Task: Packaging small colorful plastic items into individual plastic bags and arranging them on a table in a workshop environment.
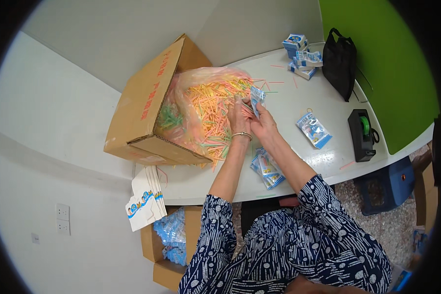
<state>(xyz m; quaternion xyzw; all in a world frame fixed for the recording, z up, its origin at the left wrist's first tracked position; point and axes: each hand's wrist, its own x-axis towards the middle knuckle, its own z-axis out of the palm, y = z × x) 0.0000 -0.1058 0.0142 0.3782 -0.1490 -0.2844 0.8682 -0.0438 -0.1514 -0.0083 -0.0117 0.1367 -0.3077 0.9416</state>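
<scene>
At the edge of a heap of thin pastel sticks (pixel 210 105), my two hands meet over the table. My right hand (pixel 265 125) is closed around a small blue-and-white plastic packet (pixel 257 97), held upright. My left hand (pixel 238 120), with a bangle at its wrist, is closed around a bunch of pink sticks (pixel 248 110) beside the packet. Whether the sticks are inside the packet's mouth I cannot tell. Under my right forearm lie several similar packets (pixel 267 169). Another packet (pixel 313 130) rests farther right.
A cardboard box (pixel 142 105) lies on its side, its plastic liner spilling the sticks. Small blue-white boxes (pixel 301 59) and a black bag (pixel 339 63) stand at the back right. A tape dispenser (pixel 361 137) sits at the right. Flattened white cartons (pixel 147 201) and a box of packets (pixel 171 237) are lower left.
</scene>
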